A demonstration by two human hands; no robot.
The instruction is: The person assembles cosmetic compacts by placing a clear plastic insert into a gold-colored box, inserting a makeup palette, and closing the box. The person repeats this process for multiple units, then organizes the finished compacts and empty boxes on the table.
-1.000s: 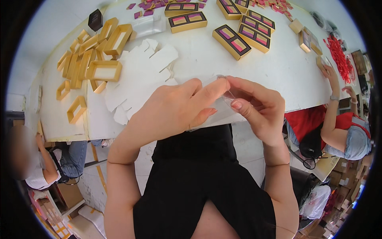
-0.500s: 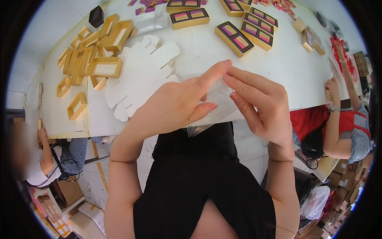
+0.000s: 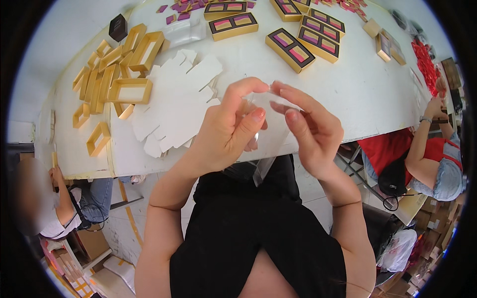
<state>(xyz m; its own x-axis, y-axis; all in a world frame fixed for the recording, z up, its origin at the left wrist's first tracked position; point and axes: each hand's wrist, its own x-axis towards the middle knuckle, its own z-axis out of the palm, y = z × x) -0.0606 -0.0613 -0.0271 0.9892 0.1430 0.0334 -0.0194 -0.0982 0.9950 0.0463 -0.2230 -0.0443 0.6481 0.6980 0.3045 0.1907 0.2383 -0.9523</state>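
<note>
A clear plastic box sleeve (image 3: 272,135) is between my hands above the table's near edge, its lower end tilted toward my lap. My left hand (image 3: 229,121) is closed around its left side, the thumb pressed near the index finger. My right hand (image 3: 314,131) has its fingers bent at the far end of the sleeve, fingertips nearly meeting those of the left; its thumb is on the right side. The see-through plastic makes the exact contact hard to make out. Left of my hands lies a pile of flat white cut-out cards (image 3: 171,109).
Gold open frames (image 3: 130,91) are heaped at the left beside a black box (image 3: 118,27). Gold boxes with pink and purple inserts (image 3: 290,51) stand at the far side. Clear plastic pieces (image 3: 184,34) lie behind the cards. Other people sit at both sides.
My hands have turned and my left fingers have curled in more around the sleeve. The sleeve's lower end has swung lower. The person at the right has lowered an arm.
</note>
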